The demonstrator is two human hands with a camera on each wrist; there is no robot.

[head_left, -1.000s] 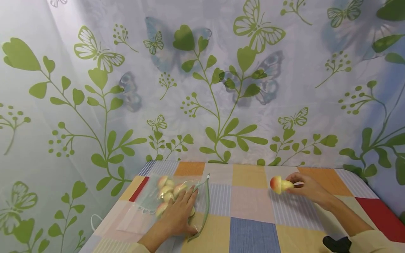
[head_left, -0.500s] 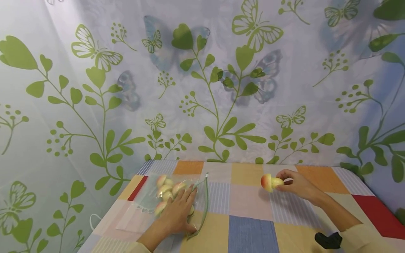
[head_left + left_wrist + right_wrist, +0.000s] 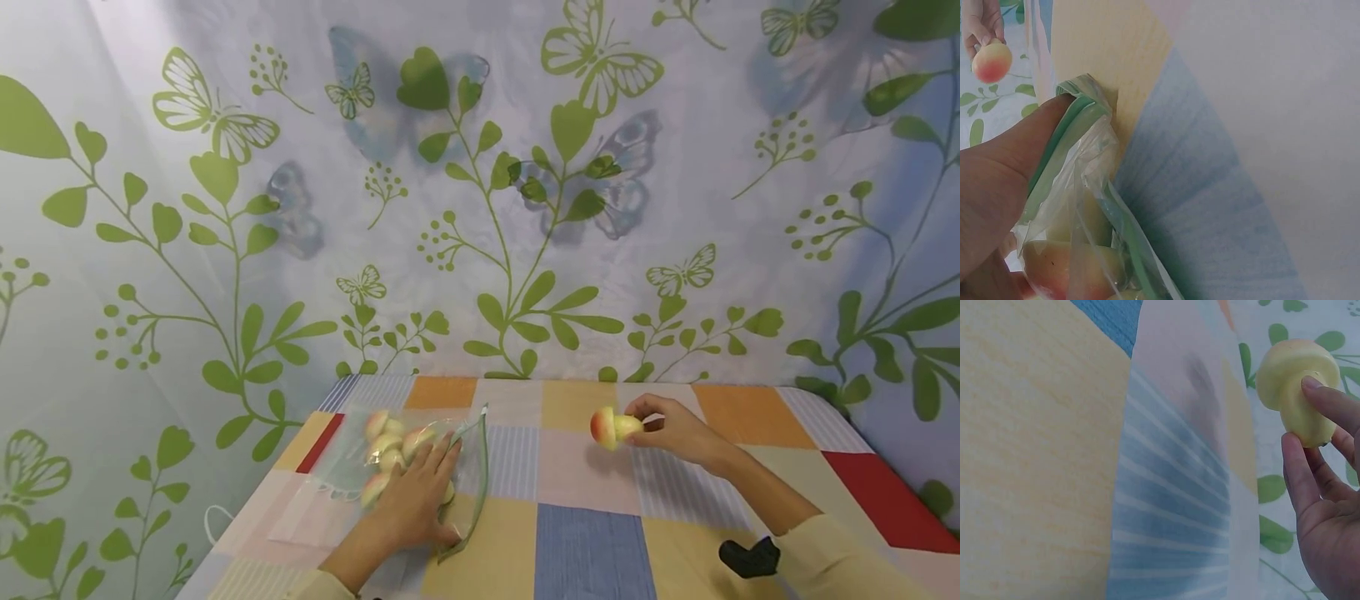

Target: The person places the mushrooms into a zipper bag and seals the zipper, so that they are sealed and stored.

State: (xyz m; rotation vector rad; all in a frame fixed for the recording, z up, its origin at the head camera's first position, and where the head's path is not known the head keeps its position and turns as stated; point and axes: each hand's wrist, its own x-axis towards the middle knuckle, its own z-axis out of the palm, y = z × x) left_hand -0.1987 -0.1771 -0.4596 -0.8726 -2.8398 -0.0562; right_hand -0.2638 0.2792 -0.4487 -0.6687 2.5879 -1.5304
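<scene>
In the head view my right hand holds a toy mushroom, pale yellow with a red-tipped cap, above the table. Thumb and fingers pinch its stem; the right wrist view shows the mushroom's cap pointing up, away from the palm. My left hand rests with straight, spread fingers on a clear zip bag with a green seal, lying on the left. Several similar mushrooms are inside, partly hidden under the hand. In the left wrist view the thumb tip is tucked under the bag's green seal, and the mouth gapes.
A patchwork cloth covers the table. A curtain with leaves and butterflies hangs along the back edge. A small black object shows by the right sleeve, and a white loop of cord is beyond the left edge.
My right hand has moved left with the mushroom, coming nearer the bag. The left hand stays on the bag. The head view has shifted slightly.
</scene>
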